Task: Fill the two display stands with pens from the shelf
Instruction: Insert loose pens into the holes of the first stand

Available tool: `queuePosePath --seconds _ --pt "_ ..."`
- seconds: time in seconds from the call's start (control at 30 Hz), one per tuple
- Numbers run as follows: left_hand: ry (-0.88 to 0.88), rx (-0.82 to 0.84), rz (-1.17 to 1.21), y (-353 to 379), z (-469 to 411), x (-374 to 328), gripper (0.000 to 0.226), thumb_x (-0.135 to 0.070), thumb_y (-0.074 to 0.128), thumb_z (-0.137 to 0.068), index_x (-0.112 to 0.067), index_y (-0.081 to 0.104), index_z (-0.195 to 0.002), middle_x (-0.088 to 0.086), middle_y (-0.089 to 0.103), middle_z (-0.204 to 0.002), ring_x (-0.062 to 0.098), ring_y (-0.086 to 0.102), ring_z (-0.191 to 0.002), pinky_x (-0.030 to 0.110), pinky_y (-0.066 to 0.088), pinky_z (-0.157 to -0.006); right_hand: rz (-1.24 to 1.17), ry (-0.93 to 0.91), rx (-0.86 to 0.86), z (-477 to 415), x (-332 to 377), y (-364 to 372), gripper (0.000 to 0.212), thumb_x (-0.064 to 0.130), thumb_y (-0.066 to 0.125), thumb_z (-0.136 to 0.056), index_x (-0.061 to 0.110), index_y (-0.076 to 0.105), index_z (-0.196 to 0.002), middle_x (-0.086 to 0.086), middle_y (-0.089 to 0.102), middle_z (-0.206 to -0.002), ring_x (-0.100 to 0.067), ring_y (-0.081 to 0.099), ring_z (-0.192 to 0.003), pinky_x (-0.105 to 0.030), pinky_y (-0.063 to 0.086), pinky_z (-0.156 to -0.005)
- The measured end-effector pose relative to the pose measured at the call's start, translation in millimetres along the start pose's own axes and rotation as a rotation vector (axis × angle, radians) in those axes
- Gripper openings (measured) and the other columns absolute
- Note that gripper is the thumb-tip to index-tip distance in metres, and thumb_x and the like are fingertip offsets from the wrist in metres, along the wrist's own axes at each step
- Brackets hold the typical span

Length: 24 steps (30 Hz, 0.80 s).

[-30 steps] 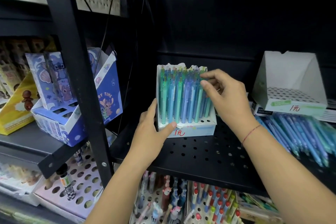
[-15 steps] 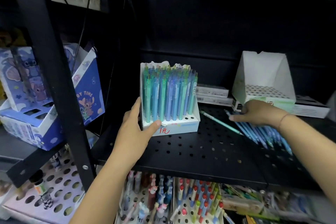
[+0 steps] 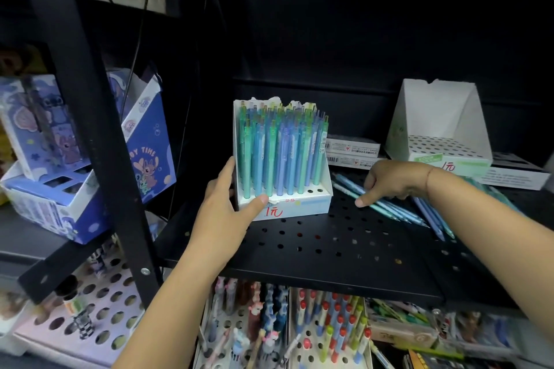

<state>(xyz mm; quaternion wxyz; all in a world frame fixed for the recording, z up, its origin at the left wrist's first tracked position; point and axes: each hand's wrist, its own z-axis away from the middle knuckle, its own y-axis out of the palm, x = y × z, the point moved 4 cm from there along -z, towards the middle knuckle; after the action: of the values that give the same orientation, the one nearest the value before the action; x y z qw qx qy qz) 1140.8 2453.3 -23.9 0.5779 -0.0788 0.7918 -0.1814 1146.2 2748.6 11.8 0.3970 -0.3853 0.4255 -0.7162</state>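
Head view: left hand (image 3: 227, 207) is gripping the near-full display stand (image 3: 299, 208) at its left front corner on the black shelf (image 3: 299, 249), while right hand (image 3: 395, 180) is lying curled over loose pens (image 3: 389, 208) just beside it, actual grip unclear.

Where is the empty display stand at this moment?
In the head view the empty stand stands at the right rear of the black shelf, behind the right hand and the loose pens, right of the nearly full stand.

Matt black perforated metal shelf (image 3: 299, 252); white cardboard stand (image 3: 299, 208) (torn rim); translucent plastic pens (image 3: 278, 147).
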Motion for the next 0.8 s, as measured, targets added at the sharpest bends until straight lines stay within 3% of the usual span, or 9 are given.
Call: queuePosePath --seconds 0.13,0.4,0.63,0.8 --pt "0.007 -0.004 0.004 -0.1 0.2 -0.4 0.081 -0.033 0.066 -0.088 -0.044 0.014 -0.150 -0.012 0.027 -0.154 0.011 0.032 -0.137 0.031 0.033 -0.105 0.025 -0.008 0.046 -0.3 6.5 -2.0 0.046 0.033 0.076 -0.080 0.016 0.039 -0.058 0.002 0.038 -0.059 -0.012 0.034 -0.052 -0.018 0.033 -0.045" --pt "0.004 -0.014 -0.006 0.4 -0.1 1.0 0.081 -0.035 0.066 -0.088 -0.044 0.015 -0.149 -0.011 0.028 -0.154 0.012 0.035 -0.136 0.032 0.034 -0.104 0.088 -0.144 0.040 -2.9 12.6 -2.2 0.035 0.028 0.074 -0.081 0.010 0.048 -0.067 -0.002 0.050 -0.055 -0.014 0.043 -0.047 -0.020 0.037 -0.044" --pt "0.006 -0.019 -0.014 0.8 0.2 3.7 0.080 -0.039 0.065 -0.087 -0.046 0.015 -0.149 -0.012 0.027 -0.155 0.014 0.033 -0.138 0.036 0.034 -0.108 0.049 -0.249 0.075 7.1 7.9 0.9 0.028 0.021 0.073 -0.081 0.011 0.050 -0.068 0.007 0.051 -0.041 -0.008 0.046 -0.036 -0.026 0.043 -0.057" --pt "0.006 -0.024 -0.010 1.2 0.7 3.1 0.079 -0.038 0.065 -0.087 -0.046 0.016 -0.149 -0.013 0.028 -0.154 0.013 0.034 -0.138 0.036 0.034 -0.106 0.055 -0.269 0.053 8.3 6.5 1.6 0.030 0.021 0.075 -0.079 0.012 0.049 -0.069 0.005 0.051 -0.045 -0.007 0.045 -0.036 -0.021 0.041 -0.048"
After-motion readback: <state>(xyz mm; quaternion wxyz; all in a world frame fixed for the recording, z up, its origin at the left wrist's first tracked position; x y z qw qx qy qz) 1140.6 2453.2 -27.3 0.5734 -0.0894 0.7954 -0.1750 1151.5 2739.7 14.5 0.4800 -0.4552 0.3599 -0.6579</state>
